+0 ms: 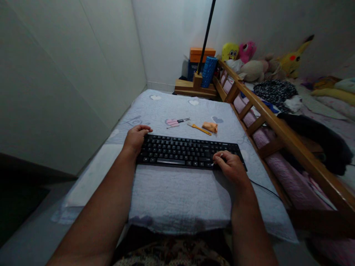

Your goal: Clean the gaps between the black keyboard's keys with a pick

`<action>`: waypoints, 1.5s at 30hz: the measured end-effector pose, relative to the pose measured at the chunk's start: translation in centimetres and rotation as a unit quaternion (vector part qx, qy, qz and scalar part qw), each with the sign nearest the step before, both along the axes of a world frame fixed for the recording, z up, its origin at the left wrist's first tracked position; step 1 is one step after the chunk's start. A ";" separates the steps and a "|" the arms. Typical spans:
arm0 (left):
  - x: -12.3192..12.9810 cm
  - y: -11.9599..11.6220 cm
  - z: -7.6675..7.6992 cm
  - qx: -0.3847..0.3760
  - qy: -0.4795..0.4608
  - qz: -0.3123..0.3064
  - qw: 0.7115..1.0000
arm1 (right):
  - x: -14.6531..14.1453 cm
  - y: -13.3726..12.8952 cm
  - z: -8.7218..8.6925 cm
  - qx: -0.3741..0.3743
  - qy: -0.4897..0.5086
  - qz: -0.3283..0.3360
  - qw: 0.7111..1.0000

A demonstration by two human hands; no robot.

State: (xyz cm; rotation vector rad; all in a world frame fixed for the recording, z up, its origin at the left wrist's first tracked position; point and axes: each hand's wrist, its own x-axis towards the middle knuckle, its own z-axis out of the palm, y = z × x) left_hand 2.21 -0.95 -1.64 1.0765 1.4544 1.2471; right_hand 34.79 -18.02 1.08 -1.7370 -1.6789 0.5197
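Pinching a thin white swab [213, 163] at the lower-right keys, the right hand [229, 165] looks mid-job on the black keyboard [172, 150], which lies flat on the patterned cloth [177, 192]; the left hand [135, 138] touches its left end, grip unclear. Finished versus remaining keys can't be told apart; a yellow-handled tool [202, 129] lies unheld beyond.

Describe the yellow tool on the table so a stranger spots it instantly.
On the cloth-covered table, find the black keyboard. Just beyond its far edge lies the yellow tool. Its slim, bright handle sets it apart from the chunky tan bundle beside it.
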 end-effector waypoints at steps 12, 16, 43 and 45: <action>0.1 -0.2 0.2 -0.002 -0.009 0.000 1.000 | 0.0 0.0 0.0 0.018 -0.007 -0.016 1.000; 0.0 -0.2 0.2 0.001 -0.008 -0.002 1.000 | 0.0 0.0 0.1 0.011 -0.007 -0.007 1.000; -0.1 0.2 -0.4 0.001 -0.003 -0.005 1.000 | -1.2 -0.1 0.5 0.001 0.018 0.070 0.997; -0.1 0.1 -0.3 -0.003 0.001 -0.004 1.000 | -1.4 -0.1 0.6 0.003 0.018 0.073 0.997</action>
